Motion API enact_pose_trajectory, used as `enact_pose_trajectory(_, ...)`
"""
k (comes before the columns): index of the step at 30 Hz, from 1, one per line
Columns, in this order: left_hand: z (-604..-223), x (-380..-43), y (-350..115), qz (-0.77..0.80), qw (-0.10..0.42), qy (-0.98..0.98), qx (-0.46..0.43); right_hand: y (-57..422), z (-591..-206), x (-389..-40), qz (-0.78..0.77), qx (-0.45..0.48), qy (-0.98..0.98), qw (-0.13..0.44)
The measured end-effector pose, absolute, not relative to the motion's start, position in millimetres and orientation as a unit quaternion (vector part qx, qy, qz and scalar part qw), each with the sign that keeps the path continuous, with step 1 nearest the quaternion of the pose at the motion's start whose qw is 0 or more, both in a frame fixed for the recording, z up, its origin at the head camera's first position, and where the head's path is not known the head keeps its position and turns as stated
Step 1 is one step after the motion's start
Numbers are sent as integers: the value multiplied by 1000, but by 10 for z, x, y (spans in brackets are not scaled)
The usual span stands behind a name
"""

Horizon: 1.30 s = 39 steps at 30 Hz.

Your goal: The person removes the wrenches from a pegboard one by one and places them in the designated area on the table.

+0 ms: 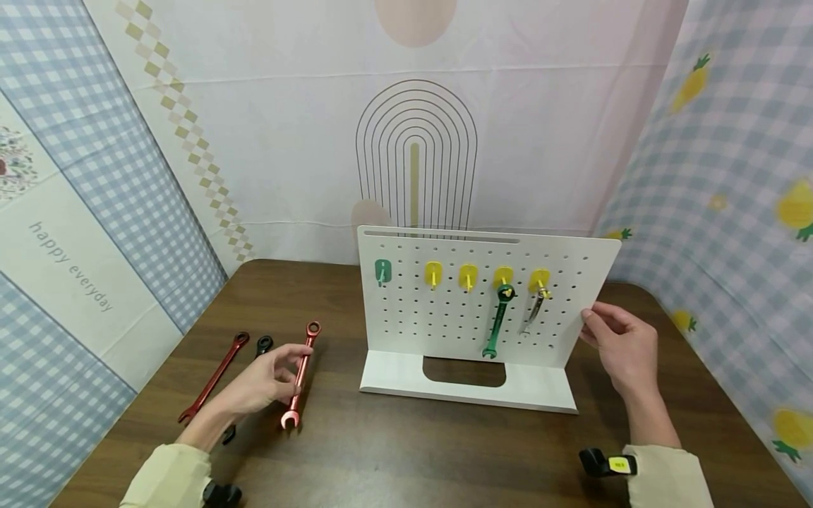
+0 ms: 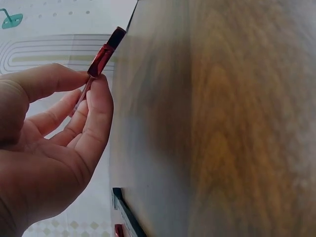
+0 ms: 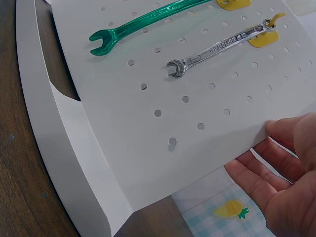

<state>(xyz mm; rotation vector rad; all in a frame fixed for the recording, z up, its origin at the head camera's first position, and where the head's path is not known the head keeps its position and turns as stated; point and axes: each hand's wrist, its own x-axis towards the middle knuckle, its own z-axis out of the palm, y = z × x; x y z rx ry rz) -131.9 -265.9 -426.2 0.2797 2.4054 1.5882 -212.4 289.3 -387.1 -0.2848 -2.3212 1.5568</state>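
Note:
My left hand (image 1: 269,381) pinches a red combination wrench (image 1: 301,377) between thumb and fingers, ring end away from me and open end nearest. In the left wrist view the wrench (image 2: 101,60) stands out past the fingertips, over the table. My right hand (image 1: 625,346) grips the right edge of a white pegboard (image 1: 406,317), thumb on the front face and fingers behind it. On the board's yellow hooks hang a green wrench (image 1: 497,321) and, to its right, a smaller silver wrench (image 3: 222,48). Both hang by their ring ends.
Left of my hand, another red wrench (image 1: 216,377) and a black wrench (image 1: 264,344), partly hidden by the hand, lie on the wooden table (image 1: 394,451). Two yellow hooks (image 1: 433,274) and a green hook (image 1: 383,271) on the board carry nothing. Patterned cloth (image 1: 286,141) surrounds the table.

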Motion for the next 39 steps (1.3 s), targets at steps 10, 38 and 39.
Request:
enact_pose_trajectory(10, -4280, -1287, -2722, 536, 131, 830, 77, 2893, -3873, -2128, 544, -106, -817, 160)
enact_pose_trajectory(38, -4286, -1227, -2860, 500, 143, 853, 42, 2891, -3863, -2120, 540, -103, -820, 160)
enact_pose_trajectory(39, -4282, -1224, -2861, 497, 143, 855, 40, 2891, -3863, -2121, 540, -103, -820, 160)
